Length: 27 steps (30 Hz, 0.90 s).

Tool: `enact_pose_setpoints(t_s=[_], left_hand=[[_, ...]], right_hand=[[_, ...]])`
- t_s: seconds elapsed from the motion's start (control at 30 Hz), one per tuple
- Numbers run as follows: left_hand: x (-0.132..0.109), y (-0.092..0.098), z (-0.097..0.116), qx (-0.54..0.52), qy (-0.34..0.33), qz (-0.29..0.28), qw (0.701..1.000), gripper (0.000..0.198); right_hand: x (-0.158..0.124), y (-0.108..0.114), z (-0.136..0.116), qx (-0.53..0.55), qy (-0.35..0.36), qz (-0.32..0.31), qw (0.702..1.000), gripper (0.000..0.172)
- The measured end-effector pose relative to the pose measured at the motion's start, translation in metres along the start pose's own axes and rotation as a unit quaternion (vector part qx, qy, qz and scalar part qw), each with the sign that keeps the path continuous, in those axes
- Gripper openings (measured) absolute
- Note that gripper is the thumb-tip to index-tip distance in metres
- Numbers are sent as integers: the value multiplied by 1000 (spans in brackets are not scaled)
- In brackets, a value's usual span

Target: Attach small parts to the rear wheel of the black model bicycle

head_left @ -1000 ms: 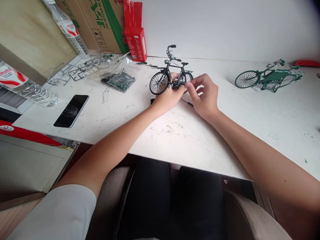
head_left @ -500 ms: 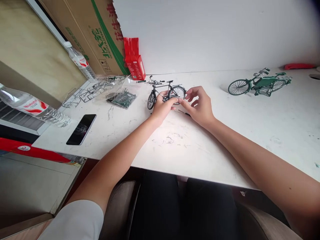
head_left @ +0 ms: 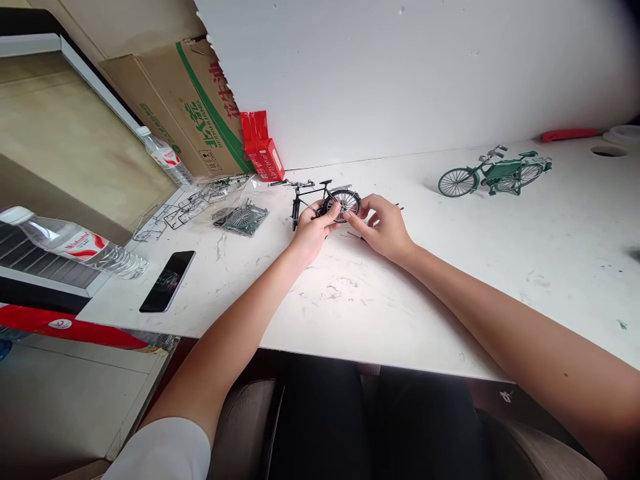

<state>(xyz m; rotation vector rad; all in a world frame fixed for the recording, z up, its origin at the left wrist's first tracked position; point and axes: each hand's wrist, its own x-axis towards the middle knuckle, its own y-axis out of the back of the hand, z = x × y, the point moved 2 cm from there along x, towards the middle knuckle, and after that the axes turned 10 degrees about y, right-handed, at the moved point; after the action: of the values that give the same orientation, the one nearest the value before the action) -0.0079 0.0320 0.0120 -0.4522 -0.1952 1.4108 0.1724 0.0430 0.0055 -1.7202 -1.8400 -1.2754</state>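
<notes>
Here's the black model bicycle (head_left: 327, 193), between both hands at the middle of the table (head_left: 325, 307): wheels, saddle, rear rack and handlebar all on, so it looks nearly complete. The left hand (head_left: 310, 238) has its grip clamped on it; the right hand (head_left: 386, 228) has thumb and fingers at the rear wheel, but whether they pinch anything, I can't tell. Perhaps only small work there is left. Off right, a green model bicycle (head_left: 503, 171) looks whole; off left lie bagged parts (head_left: 245, 219).

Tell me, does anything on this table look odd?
Greyish smudges mark the white tabletop, nearer the viewer than the black model bicycle. They stand out like stains or scuffs against the white. Nothing appears spilled.
</notes>
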Motion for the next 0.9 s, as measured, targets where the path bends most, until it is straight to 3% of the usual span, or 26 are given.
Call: enact_pose_setpoints(t_s=[0.3,0.43,0.6,0.9], left_hand=[[2,3,3,-20,5,-11,1000,27],[4,6,3,16,-50,39,998,29],[5,9,-5,80,-91,129,984,36],[-2,-4,-9,95,-61,131,985,26]], right_hand=[[-1,2,-4,-19,40,17,999,32],[0,6,-9,-65,64,79,993,45],[1,3,-15,-79,119,6,990,20],[0,0,-13,-69,98,-3,993,22]])
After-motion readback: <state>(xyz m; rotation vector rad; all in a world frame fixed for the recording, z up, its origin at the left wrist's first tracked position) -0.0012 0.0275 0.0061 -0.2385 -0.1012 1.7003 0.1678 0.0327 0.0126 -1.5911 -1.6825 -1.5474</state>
